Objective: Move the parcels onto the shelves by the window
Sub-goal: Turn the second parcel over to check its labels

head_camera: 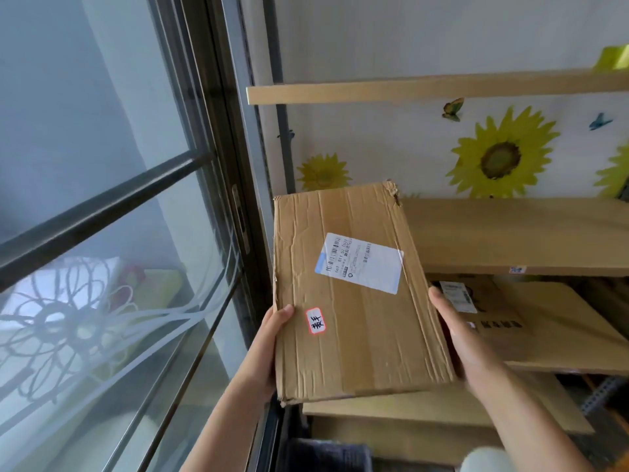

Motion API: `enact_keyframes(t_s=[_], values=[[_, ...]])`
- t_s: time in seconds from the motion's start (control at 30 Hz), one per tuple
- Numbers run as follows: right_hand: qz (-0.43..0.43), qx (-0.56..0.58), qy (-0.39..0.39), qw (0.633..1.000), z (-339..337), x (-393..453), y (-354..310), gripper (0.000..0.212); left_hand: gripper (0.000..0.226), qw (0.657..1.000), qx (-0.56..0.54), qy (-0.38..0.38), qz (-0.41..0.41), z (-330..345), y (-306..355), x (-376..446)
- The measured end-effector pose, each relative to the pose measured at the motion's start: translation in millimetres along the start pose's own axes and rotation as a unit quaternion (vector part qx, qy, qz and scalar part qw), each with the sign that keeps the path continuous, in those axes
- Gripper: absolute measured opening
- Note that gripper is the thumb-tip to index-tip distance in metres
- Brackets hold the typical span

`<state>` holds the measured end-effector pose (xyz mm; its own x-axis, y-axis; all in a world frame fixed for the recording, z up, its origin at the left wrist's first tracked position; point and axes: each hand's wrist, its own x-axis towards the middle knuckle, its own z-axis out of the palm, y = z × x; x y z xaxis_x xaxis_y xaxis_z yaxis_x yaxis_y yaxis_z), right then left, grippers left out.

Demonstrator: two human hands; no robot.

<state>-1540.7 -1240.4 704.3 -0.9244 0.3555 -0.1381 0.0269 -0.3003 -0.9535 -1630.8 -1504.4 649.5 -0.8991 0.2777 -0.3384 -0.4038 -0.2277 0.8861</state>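
Note:
A flat, creased cardboard parcel [354, 321] with a white shipping label and a small red-edged sticker is held in the air in front of the shelves. My left hand [269, 345] grips its left edge and my right hand [459, 338] grips its right edge. The parcel's far end overlaps the left end of the middle wooden shelf [517, 233]. Whether it touches the shelf I cannot tell.
A window [112, 233] with dark frame bars fills the left. A higher wooden shelf [425, 88] carries a green object [612, 57]. Another cardboard parcel [544, 328] lies on the shelf below. The wall behind shows sunflower stickers. A metal shelf post [284, 124] stands by the window.

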Motion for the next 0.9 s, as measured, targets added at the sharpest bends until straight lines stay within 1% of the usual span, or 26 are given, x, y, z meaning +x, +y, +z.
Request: enact_keyframes(t_s=[0.03, 0.07, 0.13, 0.17, 0.23, 0.27, 0.3, 0.33, 0.4, 0.43, 0.47, 0.5, 0.6, 0.7, 0.77, 0.8, 0.9], values=[[0.013, 0.027, -0.016, 0.999, -4.7, 5.9, 2.6, 0.037, 0.071, 1.0, 0.003, 0.005, 0.005, 7.0, 13.1, 4.4], [0.018, 0.043, -0.03, 0.998, -7.3, 8.7, 4.1, 0.049, 0.064, 1.0, 0.003, 0.002, 0.009, 13.2, 24.0, 10.8], [0.006, 0.038, -0.048, 0.998, -10.9, 21.0, 6.1, 0.08, 0.056, 1.0, 0.002, -0.004, 0.018, 28.4, 46.6, 19.9], [-0.006, 0.033, -0.053, 0.998, -10.8, 29.1, 5.4, 0.092, 0.055, 1.0, 0.004, -0.007, 0.027, 35.8, 57.0, 23.8], [-0.014, 0.033, -0.043, 0.998, -7.2, 46.8, -2.1, 0.103, 0.051, 0.998, 0.004, -0.015, 0.053, 49.3, 75.9, 32.9], [-0.01, 0.048, -0.033, 0.998, -5.9, 57.5, -5.0, 0.104, 0.049, 0.998, 0.005, -0.013, 0.062, 54.2, 84.3, 37.8], [-0.01, 0.069, -0.026, 0.997, -4.6, 68.7, -8.0, 0.099, 0.045, 0.998, 0.005, -0.008, 0.066, 60.0, 92.9, 40.5], [-0.005, 0.082, -0.015, 0.996, -2.0, 77.4, -12.4, 0.09, 0.04, 0.998, 0.006, -0.004, 0.067, 63.7, 99.9, 44.6], [0.004, 0.088, -0.01, 0.996, 7.1, 90.7, -24.3, 0.058, 0.033, 0.998, 0.011, -0.007, 0.064, 70.7, 113.7, 50.2], [0.005, 0.087, -0.013, 0.996, 10.2, 99.1, -29.4, 0.046, 0.031, 0.998, 0.02, -0.008, 0.065, 72.9, 120.5, 52.7], [0.006, 0.082, -0.011, 0.997, 13.2, 107.2, -35.5, 0.041, 0.029, 0.997, 0.036, -0.009, 0.071, 73.7, 126.9, 56.9], [0.003, 0.081, -0.002, 0.997, 17.2, 114.7, -43.3, 0.041, 0.029, 0.995, 0.053, -0.007, 0.08, 75.3, 135.1, 59.8], [-0.007, 0.082, 0.016, 0.997, 29.9, 142.6, -67.0, 0.05, 0.033, 0.989, 0.113, 0.013, 0.098, 81.4, 160.4, 80.0], [-0.011, 0.079, 0.02, 0.997, 39.8, 176.9, -76.7, 0.082, 0.032, 0.981, 0.161, 0.044, 0.095, 90.3, 187.3, 97.5], [-0.003, 0.082, 0.024, 0.996, 39.6, 204.7, -74.2, 0.102, 0.03, 0.975, 0.191, 0.051, 0.098, 93.2, 201.3, 110.1], [0.004, 0.081, 0.023, 0.996, 40.6, 213.4, -73.9, 0.108, 0.03, 0.974, 0.2, 0.05, 0.099, 93.3, 205.6, 116.0], [0.008, 0.074, 0.009, 0.997, 42.5, 233.8, -75.5, 0.102, 0.029, 0.975, 0.196, 0.033, 0.103, 93.3, 206.4, 133.9]])
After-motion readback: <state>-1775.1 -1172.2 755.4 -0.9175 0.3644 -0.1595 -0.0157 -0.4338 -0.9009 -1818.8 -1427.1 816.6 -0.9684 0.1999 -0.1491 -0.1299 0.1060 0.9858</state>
